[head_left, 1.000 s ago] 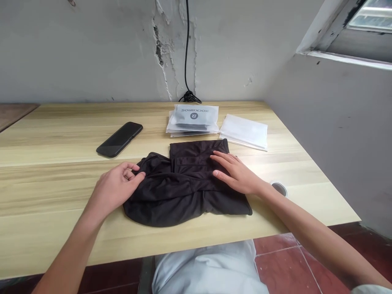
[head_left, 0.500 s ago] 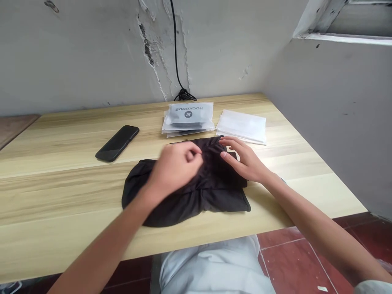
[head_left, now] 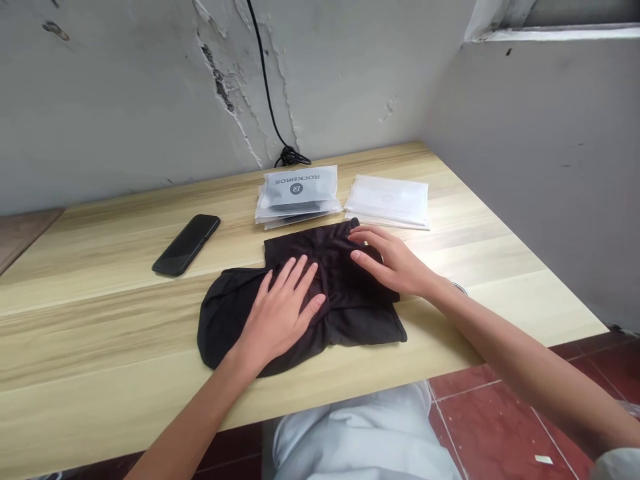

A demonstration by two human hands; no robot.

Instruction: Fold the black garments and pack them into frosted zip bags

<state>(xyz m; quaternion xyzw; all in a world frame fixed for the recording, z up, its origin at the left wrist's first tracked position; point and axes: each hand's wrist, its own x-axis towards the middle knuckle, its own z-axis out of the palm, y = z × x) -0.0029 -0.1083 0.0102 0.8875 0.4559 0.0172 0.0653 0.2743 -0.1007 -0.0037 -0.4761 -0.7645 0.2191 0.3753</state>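
black cloth garment [head_left: 350,320] lies spread on the wooden worktop [head_left: 100,320], near the front edge, roughly mid. left hand [head_left: 283,310] lies flat on it, palm down, fingers spread & straight, not gripping anything, pressing the middle of the fabric. right hand [head_left: 393,263] sits on the garment's far right part, fingers slightly curled w/ tips on the upper fold, also open, nothing pinched that i can see. the 2 hands are apart, close to each other, both touching the cloth. behind the garment, just beside its far edge: a stack of grey branded pouches [head_left: 299,193], and to the right of those a stack of clear/white plastic bags [head_left: 387,200]. black phone [head_left: 187,244] lies face up to the left, well apart from the cloth. black cable [head_left: 270,100] runs down the cracked wall [head_left: 125,100] to a coil at the worktop's back edge. red floor tiles [head_left: 480,413] below on the right.
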